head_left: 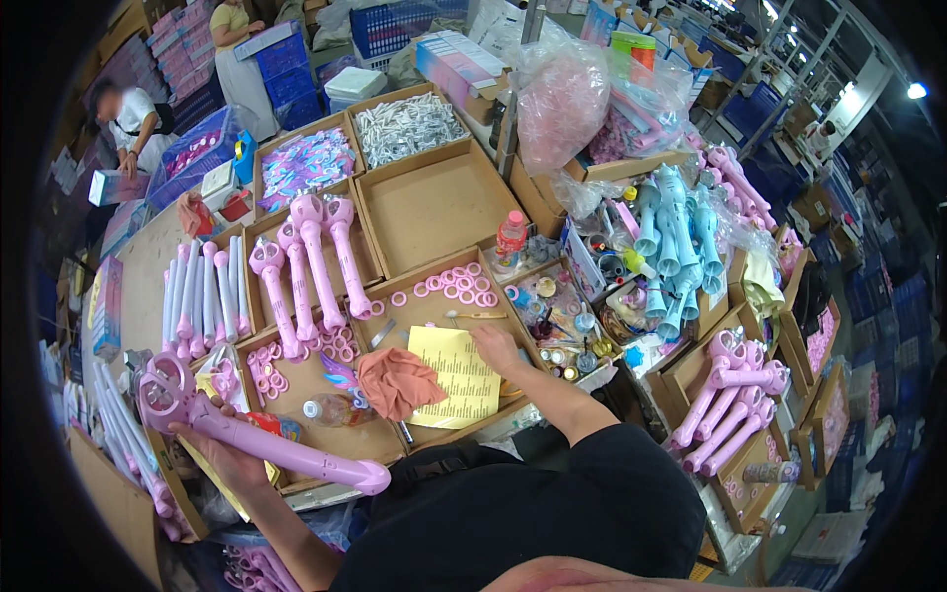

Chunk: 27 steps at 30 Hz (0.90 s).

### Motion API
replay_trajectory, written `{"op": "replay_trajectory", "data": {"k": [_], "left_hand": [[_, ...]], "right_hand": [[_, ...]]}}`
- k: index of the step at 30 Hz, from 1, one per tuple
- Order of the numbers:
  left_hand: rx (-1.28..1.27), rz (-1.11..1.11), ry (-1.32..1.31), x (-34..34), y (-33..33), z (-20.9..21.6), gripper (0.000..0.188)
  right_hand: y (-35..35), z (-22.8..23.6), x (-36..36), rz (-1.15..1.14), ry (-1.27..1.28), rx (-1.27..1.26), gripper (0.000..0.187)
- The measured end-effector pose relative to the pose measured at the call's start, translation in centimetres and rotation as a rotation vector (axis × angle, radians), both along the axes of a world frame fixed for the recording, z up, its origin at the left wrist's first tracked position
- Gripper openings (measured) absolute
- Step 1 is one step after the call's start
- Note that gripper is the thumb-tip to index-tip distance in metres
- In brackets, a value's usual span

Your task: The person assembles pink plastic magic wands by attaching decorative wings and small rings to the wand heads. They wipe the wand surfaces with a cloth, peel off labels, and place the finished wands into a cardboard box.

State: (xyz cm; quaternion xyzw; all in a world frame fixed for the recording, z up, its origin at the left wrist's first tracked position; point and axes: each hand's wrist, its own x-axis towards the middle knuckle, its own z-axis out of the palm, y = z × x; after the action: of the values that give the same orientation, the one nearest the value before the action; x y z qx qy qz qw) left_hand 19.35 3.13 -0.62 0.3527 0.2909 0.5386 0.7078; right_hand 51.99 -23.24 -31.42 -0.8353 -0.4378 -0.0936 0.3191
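A pink toy wand point(296, 452) with a round, ring-like head lies across my left hand point(229, 456), whose fingers are wrapped round it near the head. Its handle slants down to the right, in front of my body. My right hand point(498, 349) rests at the upper right corner of a yellow sticker sheet point(454, 380), fingers bent and close together; whatever they may pinch is too small to make out. Just beyond those fingers is a small wooden-handled tool point(478, 316). A crumpled salmon cloth point(398, 383) covers the sheet's left side.
Cardboard trays hold pink rings point(462, 284), upright pink wands point(314, 252), shiny stickers point(306, 170) and grey-white parts point(409, 128). A red-capped bottle point(511, 237) stands beyond my right hand; a clear bottle point(333, 408) lies nearer. Blue-green wand parts point(676, 232) pile up at right. Other people work at far left.
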Motion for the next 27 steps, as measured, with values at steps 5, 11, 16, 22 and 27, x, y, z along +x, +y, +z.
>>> {"op": "replay_trajectory", "data": {"k": [5,11,16,22,27], "left_hand": [[0.009,-0.01,-0.016,-0.1,-0.1,0.2,0.056],[0.029,-0.029,-0.029,-0.8,0.4,-0.3,0.056],[0.015,-0.114,-0.068,-2.3,1.5,-1.1,0.064],[-0.024,-0.317,-0.18,-3.7,2.2,-1.2,0.078],[-0.062,-0.31,-0.185,-3.8,2.2,-0.9,0.08]], "right_hand": [[0.2,0.3,-0.1,0.027,-0.024,0.014,0.01],[0.5,2.3,-0.4,0.102,0.089,-0.077,0.025],[1.7,2.1,0.5,0.24,0.23,-0.233,0.041],[2.3,3.4,2.0,0.309,0.835,-0.336,0.037],[2.3,6.6,2.3,0.327,0.597,-0.384,0.04]]}}
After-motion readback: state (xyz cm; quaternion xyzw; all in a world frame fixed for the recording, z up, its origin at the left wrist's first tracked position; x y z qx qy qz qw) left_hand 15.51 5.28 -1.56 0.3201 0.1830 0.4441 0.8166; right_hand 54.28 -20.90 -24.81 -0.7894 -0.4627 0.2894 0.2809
